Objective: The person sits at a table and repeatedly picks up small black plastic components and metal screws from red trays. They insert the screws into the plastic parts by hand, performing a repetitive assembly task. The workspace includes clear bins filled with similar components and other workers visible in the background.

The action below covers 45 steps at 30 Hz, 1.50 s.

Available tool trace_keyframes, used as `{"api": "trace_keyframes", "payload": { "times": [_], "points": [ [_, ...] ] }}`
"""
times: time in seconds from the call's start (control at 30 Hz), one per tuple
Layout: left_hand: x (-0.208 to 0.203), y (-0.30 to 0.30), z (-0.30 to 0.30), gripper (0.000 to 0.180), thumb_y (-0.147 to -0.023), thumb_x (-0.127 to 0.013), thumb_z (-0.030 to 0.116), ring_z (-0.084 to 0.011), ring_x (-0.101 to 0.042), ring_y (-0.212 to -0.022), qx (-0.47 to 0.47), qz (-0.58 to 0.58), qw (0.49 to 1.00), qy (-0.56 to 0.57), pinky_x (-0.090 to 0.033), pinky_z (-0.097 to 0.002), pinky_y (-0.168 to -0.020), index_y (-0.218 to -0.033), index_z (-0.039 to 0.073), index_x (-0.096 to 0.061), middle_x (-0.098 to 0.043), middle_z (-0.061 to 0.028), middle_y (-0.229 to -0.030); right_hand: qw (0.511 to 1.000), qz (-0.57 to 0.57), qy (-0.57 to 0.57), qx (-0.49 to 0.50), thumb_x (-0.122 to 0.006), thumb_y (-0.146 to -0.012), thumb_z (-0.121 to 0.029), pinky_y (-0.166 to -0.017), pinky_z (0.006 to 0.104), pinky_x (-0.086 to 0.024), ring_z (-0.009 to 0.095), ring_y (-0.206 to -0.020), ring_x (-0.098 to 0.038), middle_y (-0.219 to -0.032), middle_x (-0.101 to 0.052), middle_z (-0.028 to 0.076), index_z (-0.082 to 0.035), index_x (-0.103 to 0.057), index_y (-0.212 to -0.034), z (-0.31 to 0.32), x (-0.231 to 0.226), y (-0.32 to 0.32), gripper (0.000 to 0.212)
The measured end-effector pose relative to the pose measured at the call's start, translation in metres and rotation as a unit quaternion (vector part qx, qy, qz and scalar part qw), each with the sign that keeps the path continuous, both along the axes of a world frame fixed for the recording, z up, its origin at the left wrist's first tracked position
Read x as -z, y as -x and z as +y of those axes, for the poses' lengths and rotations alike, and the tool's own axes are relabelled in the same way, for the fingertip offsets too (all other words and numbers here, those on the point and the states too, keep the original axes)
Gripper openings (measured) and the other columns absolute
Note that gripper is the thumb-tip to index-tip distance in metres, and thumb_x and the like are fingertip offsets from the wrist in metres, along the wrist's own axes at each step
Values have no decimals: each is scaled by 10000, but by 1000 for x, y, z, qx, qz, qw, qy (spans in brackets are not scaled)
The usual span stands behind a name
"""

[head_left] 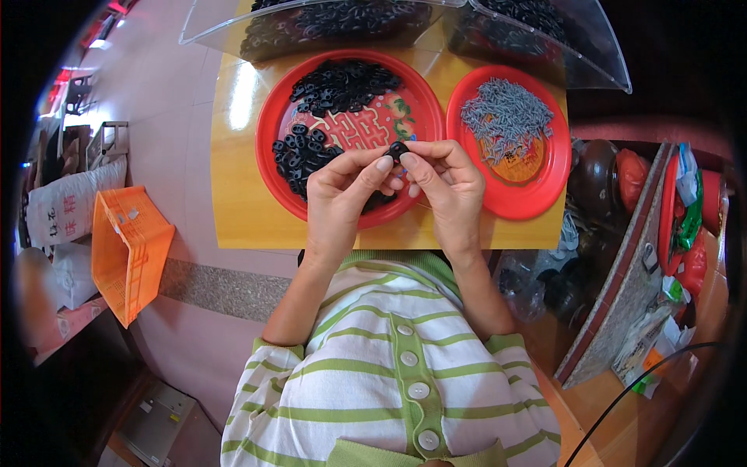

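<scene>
Between my two hands is a small black plastic piece, pinched at the fingertips over the near right rim of a large red round tray. My left hand grips its left side with thumb and forefinger. The thumb and forefinger of my right hand close on its right side. Inside the tray lie two piles of small black plastic parts, a far pile and a near-left pile partly behind my left hand. Grey screws are heaped in a smaller red tray to the right.
Clear plastic bins of black parts stand along the far edge of the yellow table. An orange crate and a white sack are at the left. Bags, a jar and a slanting board crowd the right.
</scene>
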State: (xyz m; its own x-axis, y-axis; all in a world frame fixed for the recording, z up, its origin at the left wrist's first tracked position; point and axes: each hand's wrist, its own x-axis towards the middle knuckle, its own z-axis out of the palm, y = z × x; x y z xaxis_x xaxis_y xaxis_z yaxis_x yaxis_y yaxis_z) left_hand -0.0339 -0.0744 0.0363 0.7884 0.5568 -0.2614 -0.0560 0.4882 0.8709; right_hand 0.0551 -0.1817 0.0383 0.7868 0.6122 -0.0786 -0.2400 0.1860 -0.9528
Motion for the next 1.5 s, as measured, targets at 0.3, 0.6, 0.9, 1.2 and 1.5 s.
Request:
{"api": "trace_keyframes", "payload": {
  "times": [0.3, 0.6, 0.9, 1.2, 1.5],
  "points": [
    [1, 0, -2, 138, -874, -590, 31, -122, -636, -715, -7, -3, 1000, 27, -514, -220, -670, -974, -53, -635, -669, -105, -828, 1000, -23, 5, -11, -578, -898, -56, -623, 190, -478, 59, -706, -577, -858, -643, 48, 13, -599, -1031, 0, -5, 2, 151],
    [0, 0, -3, 162, -872, -597, 35, -139, -648, -724, -7, -16, 999, 46, -525, -227, -677, -992, -66, -636, -671, -120, -830, 999, -41, -9, 3, -571, -889, -13, -663, 216, -518, 69, -732, -587, -881, -623, 51, 34, -596, -1019, 1, -4, 4, 140],
    [-4, -3, -6, 151, -886, -581, 56, -144, -635, -724, -20, -6, 998, 65, -515, -245, -670, -986, -48, -625, -662, -107, -824, 981, -189, 40, 24, -595, -864, -1, -633, 218, -520, 84, -728, -609, -888, -595, 50, 10, -622, -1018, 2, -2, 2, 157],
    [-3, -3, -3, 154, -900, -585, 151, -110, -597, -727, -24, -39, 980, 196, -484, -254, -688, -930, 8, -635, -648, -62, -814, 952, -288, 101, 4, -717, -734, -4, -597, 224, -492, 97, -686, -574, -865, -586, 53, -35, -645, -1018, 3, -21, -3, 295],
    [-7, -3, -17, 197, -906, -569, 99, -94, -573, -870, -49, -101, 987, 111, -475, -251, -774, -1065, -14, -601, -599, -70, -1031, 973, -225, 55, -1, -738, -722, -11, -621, 216, -478, 79, -713, -569, -866, -576, 36, -26, -640, -1005, -4, -12, -5, 300]
  ]
}}
